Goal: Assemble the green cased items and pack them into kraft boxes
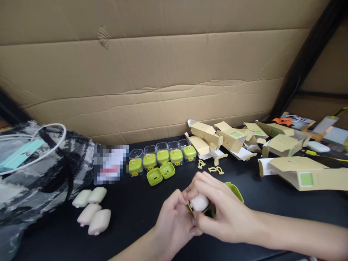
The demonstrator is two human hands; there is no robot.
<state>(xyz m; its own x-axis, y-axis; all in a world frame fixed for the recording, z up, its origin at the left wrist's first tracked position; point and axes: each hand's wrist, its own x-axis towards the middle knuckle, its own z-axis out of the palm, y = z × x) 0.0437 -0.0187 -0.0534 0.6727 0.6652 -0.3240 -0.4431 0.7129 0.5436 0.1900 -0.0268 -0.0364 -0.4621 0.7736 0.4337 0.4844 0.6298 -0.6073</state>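
Left hand (175, 221) and right hand (221, 208) grip a white piece (199, 203) in a green shell (190, 207), the shell mostly hidden from view.

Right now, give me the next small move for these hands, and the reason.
I'd probably press the white piece evenly into the green-edged shell: its rounded top bulges above the shell's rim, and fingers of the left hand and right hand already surround it.
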